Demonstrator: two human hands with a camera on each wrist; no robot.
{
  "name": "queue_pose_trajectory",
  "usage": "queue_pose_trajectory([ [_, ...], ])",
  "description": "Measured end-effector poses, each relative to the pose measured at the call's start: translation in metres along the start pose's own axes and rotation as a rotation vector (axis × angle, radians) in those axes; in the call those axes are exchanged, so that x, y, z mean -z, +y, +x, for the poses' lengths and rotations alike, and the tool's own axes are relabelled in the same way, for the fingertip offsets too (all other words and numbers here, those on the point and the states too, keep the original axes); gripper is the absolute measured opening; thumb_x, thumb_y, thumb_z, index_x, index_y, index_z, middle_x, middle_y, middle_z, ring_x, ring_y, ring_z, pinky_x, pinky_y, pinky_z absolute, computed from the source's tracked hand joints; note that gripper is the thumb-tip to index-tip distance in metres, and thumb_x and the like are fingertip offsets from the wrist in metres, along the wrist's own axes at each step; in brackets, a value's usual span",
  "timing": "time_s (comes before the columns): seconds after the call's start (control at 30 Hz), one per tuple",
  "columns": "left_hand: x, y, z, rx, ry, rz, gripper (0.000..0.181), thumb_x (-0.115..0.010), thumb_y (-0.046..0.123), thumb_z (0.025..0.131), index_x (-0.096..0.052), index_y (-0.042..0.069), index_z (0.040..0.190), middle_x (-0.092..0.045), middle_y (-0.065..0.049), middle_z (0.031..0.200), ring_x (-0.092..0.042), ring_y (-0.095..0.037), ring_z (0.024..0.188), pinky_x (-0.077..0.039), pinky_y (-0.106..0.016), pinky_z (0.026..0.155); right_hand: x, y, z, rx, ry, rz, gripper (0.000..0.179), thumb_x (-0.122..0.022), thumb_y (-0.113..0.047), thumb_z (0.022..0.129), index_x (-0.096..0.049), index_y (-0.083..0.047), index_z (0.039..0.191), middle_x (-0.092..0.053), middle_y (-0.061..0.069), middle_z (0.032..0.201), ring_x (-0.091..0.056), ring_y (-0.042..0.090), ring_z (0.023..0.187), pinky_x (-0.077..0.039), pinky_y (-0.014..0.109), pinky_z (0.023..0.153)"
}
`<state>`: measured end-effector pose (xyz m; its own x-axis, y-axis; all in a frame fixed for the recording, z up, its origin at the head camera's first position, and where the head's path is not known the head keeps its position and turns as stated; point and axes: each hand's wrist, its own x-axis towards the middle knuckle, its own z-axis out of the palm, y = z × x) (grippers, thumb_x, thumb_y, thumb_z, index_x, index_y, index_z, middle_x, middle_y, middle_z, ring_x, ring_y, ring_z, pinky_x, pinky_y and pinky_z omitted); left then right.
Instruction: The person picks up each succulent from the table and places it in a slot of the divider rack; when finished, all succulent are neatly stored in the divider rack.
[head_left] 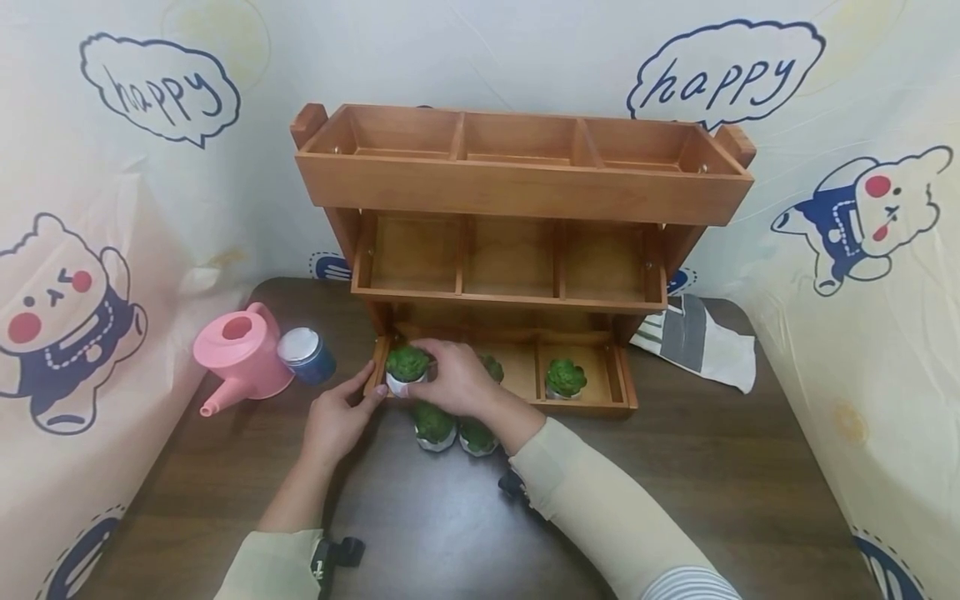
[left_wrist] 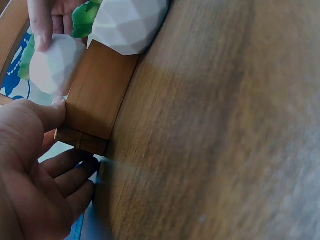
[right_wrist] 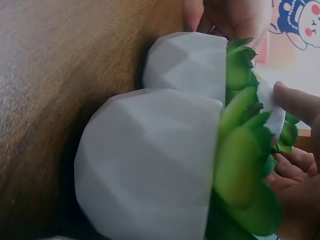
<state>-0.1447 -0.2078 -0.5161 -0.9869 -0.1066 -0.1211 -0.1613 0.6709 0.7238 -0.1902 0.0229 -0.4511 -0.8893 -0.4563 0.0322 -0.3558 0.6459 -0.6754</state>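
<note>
Item: small potted succulent, white faceted pot (head_left: 406, 368); location, left-hand bay of the lowest tier of the wooden rack (head_left: 517, 179), centre of the frame, at the bay's front edge.

Right hand (head_left: 456, 377): fingers curled over the pot from the right, gripping it; whether the pot's base already rests on the bay floor cannot be told from the head view.

Left hand (head_left: 336, 419): fingers relaxed and straight, holding nothing; thumb and fingertips touch the rack's lower left corner, as the left wrist view confirms, bracing the frame.

Adjacent stock: two more pots (head_left: 454, 429) on the desk (head_left: 712, 483) just in front of the rack, directly under the right wrist; one plant (head_left: 565, 379) in the right-hand bay; another, partly hidden behind the right hand, seemingly in the middle bay.

Handling note, as judgement: keep the pot upright and lower it squarely between front lip and divider; keep the left hand steady on the corner so the rack does not slide; mind the right forearm, since it passes close above the two desk pots and could tip them; release only once the pot sits flat.

Also present: pink watering can (head_left: 240, 350) and blue jar (head_left: 307, 355), left of centre; folded cloth (head_left: 693, 337), right.
</note>
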Motion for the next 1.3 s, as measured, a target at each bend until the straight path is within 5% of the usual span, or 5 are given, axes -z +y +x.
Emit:
queue_pose_trajectory([
  [0.47,-0.001,0.000,0.001,-0.028,0.021,0.014,0.069,-0.060,0.067,0.095,-0.052,0.031,0.153,-0.058,-0.018,0.146,-0.053,-0.044,0.137,-0.041,-0.068,0.107,-0.011,0.002,0.015,-0.054,-0.009,-0.031,0.072,-0.086,-0.040,0.085,-0.058,-0.012,0.146,-0.066,0.005,0.139,-0.063,0.020,0.124,-0.051,0.036,0.105],
  [1.3,-0.001,0.000,0.001,-0.017,0.017,-0.005,0.067,-0.062,0.066,0.095,-0.053,0.032,0.153,-0.058,-0.018,0.146,-0.053,-0.043,0.136,-0.042,-0.067,0.107,-0.017,0.002,0.027,-0.064,-0.173,-0.142,0.067,-0.081,-0.035,0.090,-0.057,-0.011,0.148,-0.067,0.007,0.136,-0.064,0.020,0.120,-0.052,0.035,0.103],
])
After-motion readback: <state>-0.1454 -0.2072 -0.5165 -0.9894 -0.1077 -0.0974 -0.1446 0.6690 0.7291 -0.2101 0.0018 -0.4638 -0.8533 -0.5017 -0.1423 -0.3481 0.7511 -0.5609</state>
